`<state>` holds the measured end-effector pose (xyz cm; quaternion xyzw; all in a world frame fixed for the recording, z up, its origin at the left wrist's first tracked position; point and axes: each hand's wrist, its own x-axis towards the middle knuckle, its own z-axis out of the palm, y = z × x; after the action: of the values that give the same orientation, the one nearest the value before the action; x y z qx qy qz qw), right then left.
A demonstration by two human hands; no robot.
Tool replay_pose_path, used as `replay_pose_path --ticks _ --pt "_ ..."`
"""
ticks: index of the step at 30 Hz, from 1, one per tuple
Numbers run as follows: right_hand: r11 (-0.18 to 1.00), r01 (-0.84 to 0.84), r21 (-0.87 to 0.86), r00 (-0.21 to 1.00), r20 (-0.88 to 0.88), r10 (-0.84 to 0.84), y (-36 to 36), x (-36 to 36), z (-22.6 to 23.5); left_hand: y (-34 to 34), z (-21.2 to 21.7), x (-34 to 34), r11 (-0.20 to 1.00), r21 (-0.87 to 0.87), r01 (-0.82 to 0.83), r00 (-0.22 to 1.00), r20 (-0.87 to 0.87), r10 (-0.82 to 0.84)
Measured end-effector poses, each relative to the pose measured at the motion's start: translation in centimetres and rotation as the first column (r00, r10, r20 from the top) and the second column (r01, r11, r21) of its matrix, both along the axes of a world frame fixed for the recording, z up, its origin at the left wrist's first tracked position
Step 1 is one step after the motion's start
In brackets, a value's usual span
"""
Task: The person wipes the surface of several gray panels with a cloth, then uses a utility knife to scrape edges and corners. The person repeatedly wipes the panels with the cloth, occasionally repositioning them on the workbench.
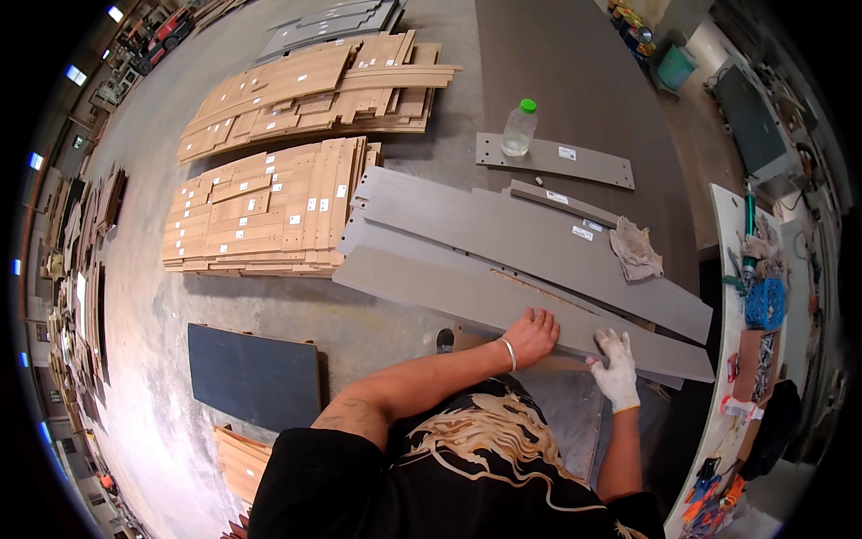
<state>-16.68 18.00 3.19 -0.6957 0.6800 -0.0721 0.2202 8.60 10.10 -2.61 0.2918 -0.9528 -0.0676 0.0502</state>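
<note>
A long grey board (449, 286) lies in front of me, with a rough brownish strip along part of its far edge. My bare left hand (532, 338), a light band at the wrist, is closed over the board's near edge, fingers bent on top. To its right, my right hand (616, 370) in a white knit glove touches the same edge, fingers and thumb spread. Beyond lies a wider grey panel (503, 229) with holes at its left end. On it rest a narrow grey strip (566, 203) with white labels and a crumpled light cloth or glove (636, 250).
A clear bottle with green cap (518, 130) stands by a labelled grey piece (593, 167) on the dark tabletop (584, 81). Wood-coloured panel stacks (260, 211) sit to the left, near a dark panel (254, 375). At right, a white bench (709, 422) carries tools and a blue basket (765, 304).
</note>
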Motion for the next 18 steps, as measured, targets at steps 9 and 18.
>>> replay_pose_path --ticks 9,18 --pt "0.996 0.051 0.072 0.899 -0.437 -0.015 -0.9 -3.5 -1.1 -1.0 0.7 -1.7 0.999 0.029 0.021 0.999 0.026 -0.021" --pt "0.954 -0.081 0.288 0.904 -0.383 0.192 -6.0 -3.3 3.4 -2.8 1.5 -7.6 0.975 0.066 -0.210 0.977 -0.001 0.211"
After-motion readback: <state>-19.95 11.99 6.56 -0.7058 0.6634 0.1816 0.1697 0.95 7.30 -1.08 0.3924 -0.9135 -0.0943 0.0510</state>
